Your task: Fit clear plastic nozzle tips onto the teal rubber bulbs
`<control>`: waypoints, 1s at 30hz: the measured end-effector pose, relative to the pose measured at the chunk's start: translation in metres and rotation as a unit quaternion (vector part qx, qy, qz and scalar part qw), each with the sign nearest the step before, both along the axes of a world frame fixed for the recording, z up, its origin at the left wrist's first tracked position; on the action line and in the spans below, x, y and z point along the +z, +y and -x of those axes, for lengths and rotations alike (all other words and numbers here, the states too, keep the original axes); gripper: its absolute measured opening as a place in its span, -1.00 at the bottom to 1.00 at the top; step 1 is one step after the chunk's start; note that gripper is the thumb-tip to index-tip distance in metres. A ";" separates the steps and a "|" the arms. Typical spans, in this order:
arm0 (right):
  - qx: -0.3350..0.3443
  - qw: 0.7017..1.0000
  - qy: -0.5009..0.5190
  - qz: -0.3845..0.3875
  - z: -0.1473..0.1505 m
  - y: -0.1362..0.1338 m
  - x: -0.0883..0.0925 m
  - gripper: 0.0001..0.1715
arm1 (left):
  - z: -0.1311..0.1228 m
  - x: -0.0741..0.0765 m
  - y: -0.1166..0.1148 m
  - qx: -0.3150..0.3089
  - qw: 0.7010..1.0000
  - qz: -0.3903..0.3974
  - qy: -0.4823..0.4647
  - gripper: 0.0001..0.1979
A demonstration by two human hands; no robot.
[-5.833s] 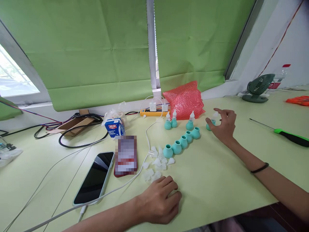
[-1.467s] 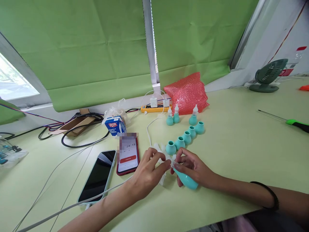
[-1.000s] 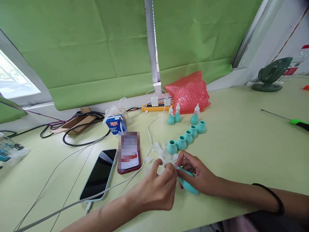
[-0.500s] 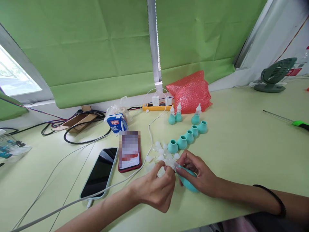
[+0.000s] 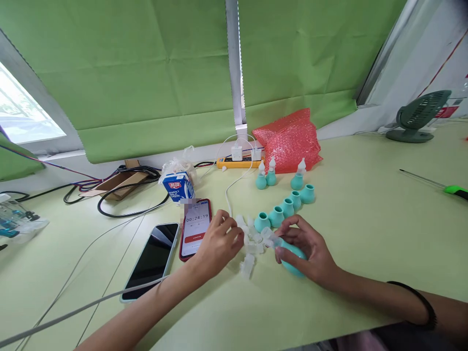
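Observation:
My right hand (image 5: 310,248) grips a teal squeeze bulb (image 5: 294,263) lying on its side. A translucent plastic collar (image 5: 270,237) sits at the bulb's neck, pointing left. Beside it, my left hand (image 5: 221,243) is at the left side of a pile of small translucent plastic pieces (image 5: 254,248), its fingers curled. What those fingers hold, if anything, is hidden. Behind the pile, a slanting row of several open-necked teal bulbs (image 5: 277,216) stands upright. Farther back stand three teal bulbs fitted with translucent tips (image 5: 297,180).
A red-cased phone (image 5: 195,229) showing a timer and a second phone (image 5: 149,263) lie at left, a white cable (image 5: 109,297) crossing the latter. Behind are a milk carton (image 5: 179,187), a yellow power strip (image 5: 226,163) and red bubble wrap (image 5: 288,141). A screwdriver (image 5: 448,189) and fan (image 5: 417,117) are at right.
My left hand has moved left and back, away from the bulb's neck to the pile's left side. The right hand still holds the bulb, and the collar at its neck is now visible.

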State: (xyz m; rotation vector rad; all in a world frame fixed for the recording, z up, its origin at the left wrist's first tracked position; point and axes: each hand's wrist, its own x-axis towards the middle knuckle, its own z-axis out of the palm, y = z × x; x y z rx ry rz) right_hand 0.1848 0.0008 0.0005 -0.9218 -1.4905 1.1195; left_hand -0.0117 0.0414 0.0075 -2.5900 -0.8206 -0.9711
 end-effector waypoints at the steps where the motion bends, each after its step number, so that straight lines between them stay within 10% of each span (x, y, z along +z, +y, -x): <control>1: -0.012 0.999 -0.030 -0.003 0.000 0.000 -0.001 -0.65 | 0.000 -0.002 0.004 0.027 0.999 0.044 -0.002 -0.88; 10: 0.029 0.994 -0.105 0.031 0.003 0.003 -0.003 -0.71 | -0.001 0.003 0.002 0.091 0.967 0.231 0.049 -0.77; 21: 0.167 0.936 -0.303 -0.062 0.005 -0.019 0.009 -0.82 | -0.016 0.024 -0.047 -0.033 0.970 0.227 0.086 -0.67; 30: 0.166 0.917 -0.348 -0.101 0.002 -0.028 0.016 -0.83 | -0.017 0.030 -0.046 -0.116 0.879 0.456 0.074 -0.62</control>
